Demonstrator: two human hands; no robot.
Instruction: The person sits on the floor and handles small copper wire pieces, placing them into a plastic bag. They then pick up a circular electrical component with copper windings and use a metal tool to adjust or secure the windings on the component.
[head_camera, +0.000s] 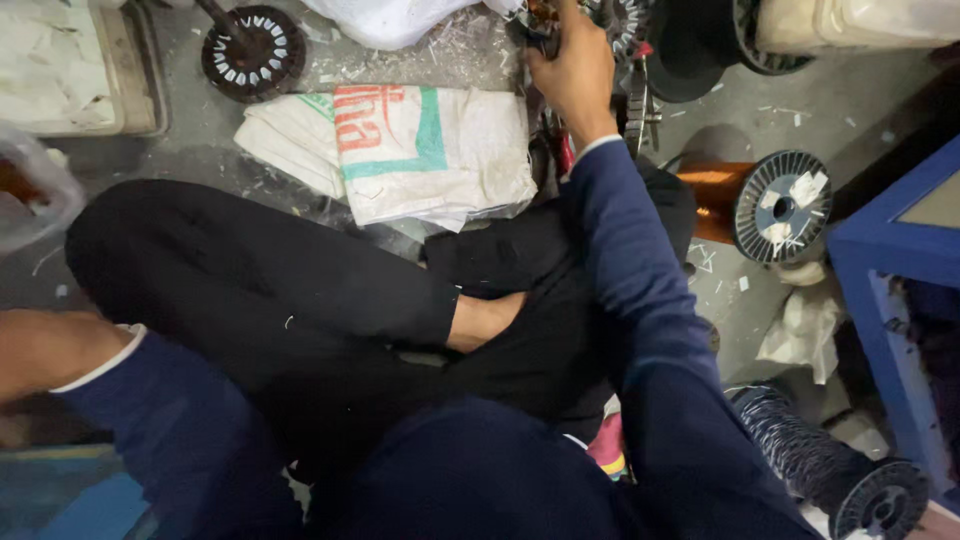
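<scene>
A person sits cross-legged on the floor, right hand (572, 70) reaching to metal motor parts (628, 40) at the top edge, fingers hidden, grip unclear. Left hand is out of view. The parts look heavy, rigid and sharp-edged; best held by the outer rim

The right hand (572, 70) is reaching into a crowded corner: metal motor parts (625, 30) are pressing in beside it, and a folded woven sack (430, 150) is lying just to its left. A copper wire spool (760, 205) is blocking the floor to the right, near the blue frame (880, 270). Crossed legs in black trousers (260, 280) are filling the middle. Bare grey floor (780, 110) is showing between spool and parts.
</scene>
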